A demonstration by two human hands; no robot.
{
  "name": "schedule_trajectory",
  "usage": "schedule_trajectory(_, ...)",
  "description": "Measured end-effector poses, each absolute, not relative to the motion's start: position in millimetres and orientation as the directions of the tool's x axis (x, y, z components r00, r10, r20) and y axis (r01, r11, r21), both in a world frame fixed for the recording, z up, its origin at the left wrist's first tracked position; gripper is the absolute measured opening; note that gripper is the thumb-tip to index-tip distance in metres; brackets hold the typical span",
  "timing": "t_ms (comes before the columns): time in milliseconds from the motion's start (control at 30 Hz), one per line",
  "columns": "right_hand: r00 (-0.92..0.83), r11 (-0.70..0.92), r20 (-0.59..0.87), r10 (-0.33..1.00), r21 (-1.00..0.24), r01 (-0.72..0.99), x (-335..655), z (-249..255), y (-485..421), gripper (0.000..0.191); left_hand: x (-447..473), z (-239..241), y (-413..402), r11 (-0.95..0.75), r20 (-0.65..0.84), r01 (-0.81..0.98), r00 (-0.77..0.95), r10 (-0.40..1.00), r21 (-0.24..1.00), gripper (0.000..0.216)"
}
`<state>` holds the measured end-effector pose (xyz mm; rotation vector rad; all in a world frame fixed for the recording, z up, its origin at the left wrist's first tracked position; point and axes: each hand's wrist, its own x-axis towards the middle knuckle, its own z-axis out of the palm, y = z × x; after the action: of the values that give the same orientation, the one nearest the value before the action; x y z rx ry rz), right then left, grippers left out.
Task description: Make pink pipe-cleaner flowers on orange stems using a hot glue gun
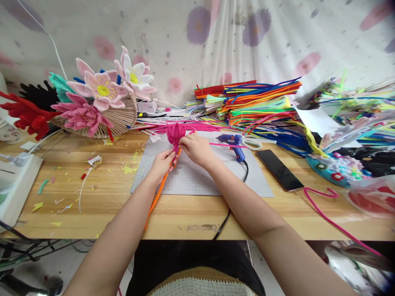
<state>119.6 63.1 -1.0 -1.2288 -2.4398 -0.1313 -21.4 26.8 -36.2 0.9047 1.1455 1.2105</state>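
Observation:
My left hand (164,163) is closed round the lower end of a magenta pipe-cleaner flower (175,133), whose looped petals stand upright above my fingers. Close beside it, my right hand (194,148) pinches at the flower's base, where a pipe cleaner seems to be between the fingertips. An orange pipe cleaner (158,193) runs from my hands down toward the table's front edge. A magenta pipe cleaner (227,145) sticks out to the right behind my right hand. Both hands are above a grey cutting mat (191,183). What the fingertips press on is partly hidden.
A blue glue gun (233,144) lies right of my hands, its black cord (227,218) crossing the table edge. Farther right is a phone (279,169). Bundles of pipe cleaners (256,98) are stacked behind. Finished fuzzy flowers (100,88) stand back left; scraps (43,186) litter the left side.

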Motion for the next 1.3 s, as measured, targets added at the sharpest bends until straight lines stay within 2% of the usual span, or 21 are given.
schedule_trajectory(467, -0.542, 0.615, 0.406, 0.736, -0.068, 0.785, 113, -14, 64, 0.022, -21, -36, 27, 0.145, -0.156, -0.151, -0.061, 0.986, 0.978, 0.006)
schedule_trajectory(733, -0.515, 0.596, 0.417, 0.748, -0.083, 0.799, 112, -16, 63, 0.019, -20, -37, 27, 0.145, -0.144, -0.196, 0.022, 0.989, 0.97, 0.021)
schedule_trajectory(1300, -0.521, 0.609, 0.42, 0.743, -0.1, 0.787, 107, -18, 57, 0.02, -19, -44, 31, 0.103, -0.101, 0.007, -0.173, 0.98, 0.995, 0.025)
